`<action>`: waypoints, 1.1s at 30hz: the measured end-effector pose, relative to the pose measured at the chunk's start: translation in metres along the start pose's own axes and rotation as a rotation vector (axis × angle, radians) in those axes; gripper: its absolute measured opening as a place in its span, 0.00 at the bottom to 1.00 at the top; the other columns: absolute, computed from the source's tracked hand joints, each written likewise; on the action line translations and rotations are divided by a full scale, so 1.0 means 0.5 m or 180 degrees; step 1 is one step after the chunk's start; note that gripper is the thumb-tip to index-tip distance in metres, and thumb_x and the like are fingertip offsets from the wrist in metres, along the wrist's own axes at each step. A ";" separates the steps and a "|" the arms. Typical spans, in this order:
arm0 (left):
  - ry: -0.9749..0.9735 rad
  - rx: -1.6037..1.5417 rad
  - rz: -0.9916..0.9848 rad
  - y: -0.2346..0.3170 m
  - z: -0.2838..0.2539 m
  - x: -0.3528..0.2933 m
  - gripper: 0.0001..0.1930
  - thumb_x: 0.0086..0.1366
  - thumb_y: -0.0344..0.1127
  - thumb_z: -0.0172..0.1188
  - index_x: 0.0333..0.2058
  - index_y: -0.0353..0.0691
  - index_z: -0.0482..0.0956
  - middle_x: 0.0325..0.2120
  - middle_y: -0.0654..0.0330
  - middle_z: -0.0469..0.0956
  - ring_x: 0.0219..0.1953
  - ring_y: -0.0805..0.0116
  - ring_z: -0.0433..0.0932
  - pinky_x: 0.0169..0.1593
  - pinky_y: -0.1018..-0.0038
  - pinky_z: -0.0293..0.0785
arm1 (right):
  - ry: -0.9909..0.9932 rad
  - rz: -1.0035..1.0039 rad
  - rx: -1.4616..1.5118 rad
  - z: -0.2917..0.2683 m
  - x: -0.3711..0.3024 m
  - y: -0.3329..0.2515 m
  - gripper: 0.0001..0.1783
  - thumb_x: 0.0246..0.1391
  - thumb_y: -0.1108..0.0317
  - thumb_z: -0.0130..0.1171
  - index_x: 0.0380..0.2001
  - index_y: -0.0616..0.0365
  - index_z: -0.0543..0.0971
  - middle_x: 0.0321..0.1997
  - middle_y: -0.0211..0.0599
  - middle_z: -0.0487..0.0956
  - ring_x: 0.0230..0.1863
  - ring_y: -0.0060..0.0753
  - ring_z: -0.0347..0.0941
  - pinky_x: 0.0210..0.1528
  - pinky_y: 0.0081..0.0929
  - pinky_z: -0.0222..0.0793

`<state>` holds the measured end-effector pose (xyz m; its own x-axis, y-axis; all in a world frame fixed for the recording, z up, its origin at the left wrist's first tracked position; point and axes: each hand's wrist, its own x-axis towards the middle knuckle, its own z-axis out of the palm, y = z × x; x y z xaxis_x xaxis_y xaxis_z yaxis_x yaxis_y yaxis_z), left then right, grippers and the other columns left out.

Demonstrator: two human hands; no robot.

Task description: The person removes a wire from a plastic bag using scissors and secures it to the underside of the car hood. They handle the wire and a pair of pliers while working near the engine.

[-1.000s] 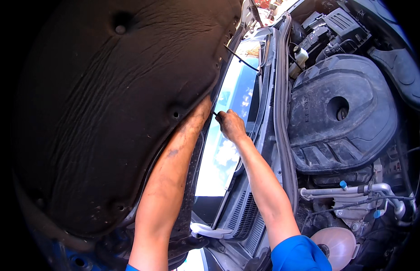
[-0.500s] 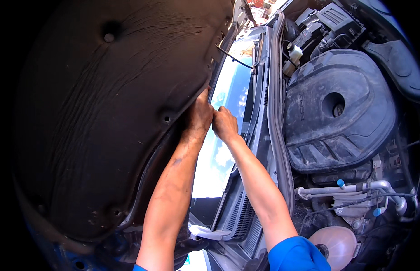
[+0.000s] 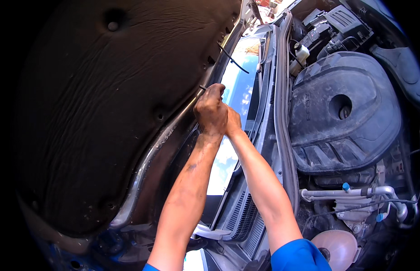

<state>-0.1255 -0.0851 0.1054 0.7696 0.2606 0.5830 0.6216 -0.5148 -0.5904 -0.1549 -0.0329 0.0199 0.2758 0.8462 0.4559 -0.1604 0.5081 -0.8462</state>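
Note:
My left hand (image 3: 211,110) is closed beside the edge of a raised car hood, over the windshield. From its fingers, on the hood side, sticks a short piece of thin black hose (image 3: 202,87). My right hand (image 3: 234,121) presses against the left one from the right. Its fingers are curled and mostly hidden behind the left hand, so what they hold does not show. Farther off, a second length of black hose (image 3: 234,62) comes out of the hood edge and hangs with its end over the glass. The hood's dark, creased liner (image 3: 97,113) fills the left side.
The windshield (image 3: 222,158) mirrors sky and clouds. Beside it run the cowl grille (image 3: 242,214) and a rubber seal (image 3: 282,135). On the right lie the engine cover (image 3: 350,108), metal pipes (image 3: 336,193) with blue caps and a pale round reservoir (image 3: 337,248).
My left hand has come out from under the liner's edge, rightward, with the hose piece now showing. The hood's bare metal edge is now exposed. The right hand has gone partly behind the left.

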 end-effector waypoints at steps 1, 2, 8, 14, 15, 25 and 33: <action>-0.0111 0.0040 0.0087 0.003 -0.002 0.015 0.09 0.57 0.19 0.55 0.34 0.36 0.81 0.30 0.53 0.83 0.34 0.56 0.83 0.38 0.67 0.78 | -0.0014 0.0075 -0.0017 -0.003 0.000 -0.003 0.14 0.50 0.59 0.60 0.38 0.53 0.81 0.39 0.47 0.80 0.44 0.51 0.78 0.46 0.44 0.74; -0.0183 0.0136 0.0156 0.007 -0.003 0.032 0.07 0.58 0.20 0.56 0.34 0.37 0.80 0.30 0.53 0.82 0.34 0.54 0.83 0.37 0.66 0.78 | -0.0047 0.0196 -0.0183 0.009 0.009 0.007 0.13 0.54 0.59 0.57 0.39 0.51 0.81 0.38 0.48 0.82 0.43 0.52 0.79 0.45 0.45 0.75; -0.0339 0.0002 -0.0341 0.006 0.003 0.082 0.08 0.59 0.21 0.58 0.36 0.37 0.81 0.32 0.51 0.82 0.36 0.53 0.83 0.39 0.66 0.78 | -0.0536 0.0109 -0.0151 0.013 -0.003 0.009 0.13 0.60 0.61 0.50 0.42 0.50 0.81 0.41 0.52 0.82 0.46 0.56 0.78 0.47 0.49 0.74; -0.0101 -0.0370 -0.0631 0.072 0.020 0.011 0.17 0.59 0.19 0.55 0.47 0.35 0.77 0.55 0.47 0.73 0.56 0.48 0.73 0.55 0.65 0.74 | 0.0124 -0.0578 -0.0088 0.043 0.037 0.086 0.16 0.55 0.59 0.56 0.40 0.57 0.82 0.40 0.52 0.82 0.47 0.57 0.78 0.48 0.46 0.73; 0.0104 -0.0282 -0.0675 0.078 0.007 -0.032 0.15 0.60 0.20 0.54 0.47 0.34 0.76 0.54 0.48 0.73 0.56 0.48 0.73 0.54 0.64 0.74 | 0.0239 -0.0741 -0.0213 0.051 0.031 0.083 0.16 0.54 0.59 0.57 0.39 0.57 0.82 0.39 0.51 0.83 0.46 0.56 0.78 0.47 0.45 0.74; 0.0323 -0.2839 -0.4338 -0.026 0.034 -0.198 0.19 0.71 0.41 0.52 0.55 0.36 0.73 0.52 0.55 0.74 0.54 0.63 0.72 0.56 0.63 0.66 | -0.0575 0.0204 0.0963 -0.028 0.017 0.040 0.14 0.58 0.64 0.58 0.40 0.63 0.82 0.35 0.55 0.83 0.38 0.51 0.81 0.44 0.41 0.73; 0.0968 -0.4723 -0.4093 -0.118 0.109 -0.224 0.14 0.66 0.40 0.61 0.48 0.45 0.78 0.49 0.66 0.75 0.53 0.70 0.69 0.60 0.66 0.58 | -0.0847 0.0726 0.2054 -0.030 0.005 0.037 0.14 0.58 0.65 0.60 0.40 0.67 0.78 0.29 0.40 0.80 0.23 0.28 0.75 0.22 0.23 0.70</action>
<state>-0.2404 -0.0393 0.0445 -0.0973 0.9261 0.3646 -0.0190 -0.3680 0.9296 -0.1429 -0.0237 0.0014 -0.0573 0.9108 0.4088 -0.7352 0.2385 -0.6345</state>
